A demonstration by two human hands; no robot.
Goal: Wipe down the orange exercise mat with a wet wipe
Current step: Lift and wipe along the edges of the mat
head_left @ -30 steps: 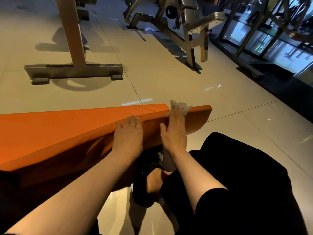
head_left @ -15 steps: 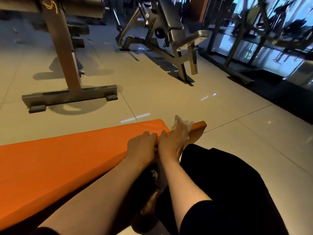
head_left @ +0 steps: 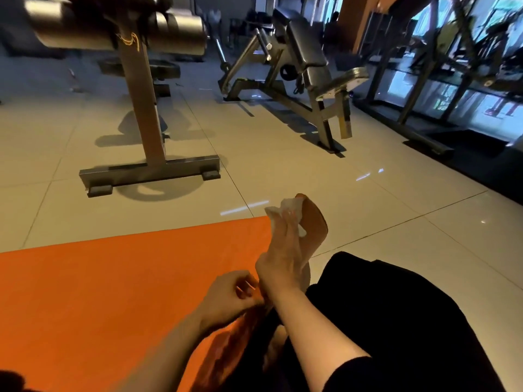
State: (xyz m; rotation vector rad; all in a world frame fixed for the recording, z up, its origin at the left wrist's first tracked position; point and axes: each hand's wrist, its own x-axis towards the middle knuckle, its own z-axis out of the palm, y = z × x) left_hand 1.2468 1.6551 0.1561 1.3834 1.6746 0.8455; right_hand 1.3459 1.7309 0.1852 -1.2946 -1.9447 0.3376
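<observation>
The orange mat is lying across the tiled floor, filling the view from 9 o'clock toward the centre, with its near end curling up at about 2 o'clock from the middle, where the paler underside is showing. The right hand is pressing a crumpled white wipe against that raised end, fingers fairly straight along the turned-up edge; its grip reads as released, flat against the mat and not clenched, though the thumb is hidden. The left hand is sitting just beside the right wrist at 6 o'clock from the wipe, its fingers curled over the mat's near edge, apparently pinching it to keep the flap lifted.

The mat is bending in a smooth curve without creasing, so it is probably light, foamy and springy; it will likely flop back flat once let go. Holding it by the edge close to the wiped patch seems the sensible place. The wipe is thin and limp and needs a flat hand behind it.

Dark trousers are filling 4 o'clock. A bench frame is standing at 11 o'clock and an inclined padded machine at 1 o'clock, both well apart from the mat.
</observation>
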